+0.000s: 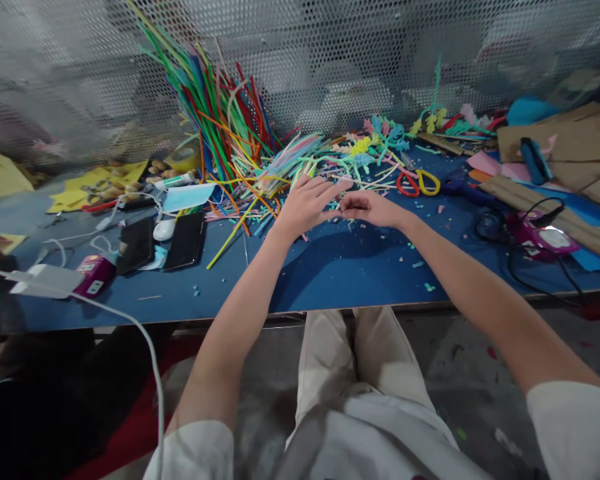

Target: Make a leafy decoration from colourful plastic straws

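Note:
My left hand (306, 205) reaches over the front edge of a heap of thin pastel strips (295, 160), palm down with fingers stretched out. Its thumb points toward my right hand (373, 209) and comes close to its fingertips. The fingers of my right hand are curled into a pinch; whatever is between them, if anything, is too small or hidden to make out. Beyond the hands lie coloured pipe cleaners (220, 120) in a tall bundle and fuzzy twisted pieces, one of them yellow (361, 146). Scissors (418, 183) with red and yellow handles rest right of my right hand.
On the left are two black phones (185, 240), a face mask (189, 198), a white charger (45, 281) with cables and peanuts (115, 183) on yellow paper. A glue gun (467, 190), a purple power block (543, 237) and cardboard (555, 143) occupy the right. Someone sits at far left.

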`<state>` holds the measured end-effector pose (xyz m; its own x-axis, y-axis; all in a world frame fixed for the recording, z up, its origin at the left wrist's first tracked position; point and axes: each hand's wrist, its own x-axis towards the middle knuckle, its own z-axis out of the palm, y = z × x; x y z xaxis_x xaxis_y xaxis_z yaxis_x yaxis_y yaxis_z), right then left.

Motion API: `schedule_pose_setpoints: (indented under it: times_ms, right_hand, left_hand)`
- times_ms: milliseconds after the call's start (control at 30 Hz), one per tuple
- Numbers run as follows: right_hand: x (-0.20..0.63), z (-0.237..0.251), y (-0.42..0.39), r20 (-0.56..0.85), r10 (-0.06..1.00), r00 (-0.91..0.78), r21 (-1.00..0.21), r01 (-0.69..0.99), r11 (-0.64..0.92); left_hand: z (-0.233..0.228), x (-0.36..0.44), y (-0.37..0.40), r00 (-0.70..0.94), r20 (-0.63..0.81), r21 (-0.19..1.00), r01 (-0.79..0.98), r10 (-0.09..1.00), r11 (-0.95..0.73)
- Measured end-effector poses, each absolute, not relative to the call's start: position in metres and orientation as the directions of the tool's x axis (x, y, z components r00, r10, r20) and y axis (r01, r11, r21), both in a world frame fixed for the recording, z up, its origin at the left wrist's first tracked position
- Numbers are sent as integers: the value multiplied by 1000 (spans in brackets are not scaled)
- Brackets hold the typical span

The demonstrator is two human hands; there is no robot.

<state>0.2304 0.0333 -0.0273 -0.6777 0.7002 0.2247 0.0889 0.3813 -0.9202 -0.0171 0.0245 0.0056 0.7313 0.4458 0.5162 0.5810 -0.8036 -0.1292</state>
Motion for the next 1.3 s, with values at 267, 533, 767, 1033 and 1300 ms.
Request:
schedule_pose_setpoints:
  times_ms: [267, 533, 767, 1033, 1300]
  right_hand:
    - [234, -26, 31, 150, 709, -689, -940, 122, 318]
    - [232, -26, 32, 245, 791, -561, -884, 206, 420]
    - [229, -29, 29, 278, 789, -549, -836, 267, 480]
    - [227, -28, 29, 268, 797, -542, -806, 327, 494]
    - [229, -24, 28, 281, 797, -534, -802, 326, 501]
  left_hand:
    - [3, -16, 27, 713, 529, -58, 571, 460, -819]
    - [4, -21, 31, 687, 516, -11, 603, 512, -798]
    - [2, -19, 29, 712, 487, -29, 593, 506, -805]
    - [-2, -21, 34, 717, 510, -61, 581, 475, -811]
    - [0, -20, 33, 705, 507, -40, 593, 495, -804]
